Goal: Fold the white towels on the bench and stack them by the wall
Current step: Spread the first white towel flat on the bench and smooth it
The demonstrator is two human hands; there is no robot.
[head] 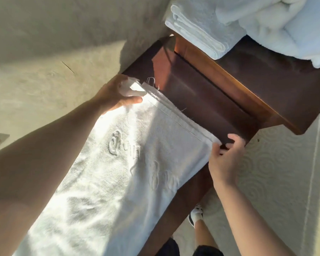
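A long white towel (118, 172) with raised lettering lies spread along the dark wooden bench (211, 93). My left hand (116, 95) pinches the towel's far corner next to the wall. My right hand (225, 159) pinches the other far corner at the bench's near edge. The hemmed end runs straight between both hands. A folded white towel (196, 28) sits at the bench's far end by the wall, with a loose heap of white towels (288, 24) beside it.
A pale rough wall (54, 43) runs along the bench's left side. Patterned light flooring (266, 172) lies to the right. My leg and a white shoe (196, 215) stand beside the bench.
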